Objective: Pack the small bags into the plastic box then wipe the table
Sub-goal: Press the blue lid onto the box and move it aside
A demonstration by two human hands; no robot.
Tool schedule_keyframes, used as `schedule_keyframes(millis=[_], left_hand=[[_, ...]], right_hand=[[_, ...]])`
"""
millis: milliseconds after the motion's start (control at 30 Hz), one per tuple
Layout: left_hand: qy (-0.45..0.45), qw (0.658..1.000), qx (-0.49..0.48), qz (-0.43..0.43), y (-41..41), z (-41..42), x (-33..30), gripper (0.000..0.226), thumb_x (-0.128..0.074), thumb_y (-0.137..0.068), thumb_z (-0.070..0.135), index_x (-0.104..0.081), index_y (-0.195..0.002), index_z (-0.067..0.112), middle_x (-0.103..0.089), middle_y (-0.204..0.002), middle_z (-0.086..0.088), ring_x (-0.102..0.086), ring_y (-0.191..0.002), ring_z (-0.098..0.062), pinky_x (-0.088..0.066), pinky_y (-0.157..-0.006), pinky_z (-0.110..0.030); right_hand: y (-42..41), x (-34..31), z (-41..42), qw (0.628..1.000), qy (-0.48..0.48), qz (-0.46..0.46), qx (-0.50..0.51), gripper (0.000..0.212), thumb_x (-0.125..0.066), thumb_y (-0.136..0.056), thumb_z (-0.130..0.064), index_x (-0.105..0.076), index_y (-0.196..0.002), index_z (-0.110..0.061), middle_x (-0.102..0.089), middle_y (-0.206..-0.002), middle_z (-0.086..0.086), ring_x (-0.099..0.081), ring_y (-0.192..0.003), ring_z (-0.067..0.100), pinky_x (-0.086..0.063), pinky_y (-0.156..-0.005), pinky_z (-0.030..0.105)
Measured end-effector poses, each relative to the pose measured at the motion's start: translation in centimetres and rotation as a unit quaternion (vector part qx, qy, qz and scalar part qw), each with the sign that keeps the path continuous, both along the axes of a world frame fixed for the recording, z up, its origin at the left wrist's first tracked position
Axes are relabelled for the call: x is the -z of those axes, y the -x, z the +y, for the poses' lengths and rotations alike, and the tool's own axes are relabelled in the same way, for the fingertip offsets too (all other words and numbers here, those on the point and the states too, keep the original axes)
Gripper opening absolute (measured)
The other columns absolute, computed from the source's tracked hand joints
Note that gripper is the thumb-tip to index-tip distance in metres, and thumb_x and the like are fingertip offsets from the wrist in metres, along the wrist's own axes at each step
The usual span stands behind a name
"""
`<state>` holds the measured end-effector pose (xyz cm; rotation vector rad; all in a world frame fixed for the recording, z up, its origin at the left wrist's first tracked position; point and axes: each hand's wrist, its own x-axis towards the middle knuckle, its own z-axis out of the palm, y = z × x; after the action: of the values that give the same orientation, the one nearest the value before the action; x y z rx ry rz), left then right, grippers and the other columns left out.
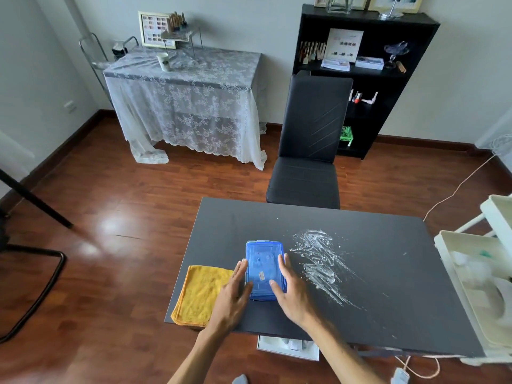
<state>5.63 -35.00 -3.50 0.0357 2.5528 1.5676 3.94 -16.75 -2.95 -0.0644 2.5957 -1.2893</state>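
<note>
Left hand: the left hand [232, 293] reaches forward from a bare forearm, palm down, fingers spread and extended. Its fingertips lie against the left long side of the plastic box [264, 268]; the heel of the hand sits over the right edge of the yellow cloth [199, 295].
Right hand: the right hand [291, 291] mirrors it, palm down and fingers splayed, the thumb resting on the lid near the box's close end and the fingers running along the right long side.
Grip: both hands lie flat and open against the box, bracketing it; neither curls around it.
Plastic box: between the two hands, lying flat on the table [374, 314] with its lid on. Translucent blue, rectangular with rounded corners, glossy moulded lid with raised ribs; a small pale label shows on the lid. Contents show only as faint shapes through the plastic, so the small bags cannot be told apart.
Yellow cloth: just left of the left hand, at the near left table corner. Folded, soft terry pile, stitched hem.
Table: matte, dark grey, flat rectangular top.
Spill: a white smear [321, 261] just right of the right hand, wet-looking streaks with scattered specks trailing toward the near right.
</note>
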Motion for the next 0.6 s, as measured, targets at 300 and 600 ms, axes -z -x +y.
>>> schedule_keyframes(millis=[300,600], left_hand=[[0.079,0.997,0.02,0.015,0.9,0.1,-0.1,0.06,-0.044,-0.101,0.021,-0.017,-0.154,0.024,-0.014,-0.157,0.015,-0.023,-0.144,-0.006,-0.017,-0.105,0.0],[0.193,0.979,0.039,0.048,1.7,0.5,-0.9,0.055,-0.034,-0.101,0.015,-0.017,-0.153,0.012,-0.015,-0.161,0.001,-0.023,-0.146,-0.013,-0.039,-0.108,-0.023]], right_hand=[[1.2,0.1,-0.2,0.997,-0.07,-0.016,-0.032,0.072,-0.053,-0.102,-0.028,-0.011,-0.158,-0.015,0.008,-0.165,-0.001,-0.004,-0.152,0.011,-0.006,-0.116,0.014],[1.8,-0.8,-0.3,0.977,-0.198,-0.007,-0.08,0.07,-0.041,-0.104,-0.04,-0.008,-0.158,-0.011,0.006,-0.166,0.013,-0.023,-0.149,0.029,-0.023,-0.12,0.035]])
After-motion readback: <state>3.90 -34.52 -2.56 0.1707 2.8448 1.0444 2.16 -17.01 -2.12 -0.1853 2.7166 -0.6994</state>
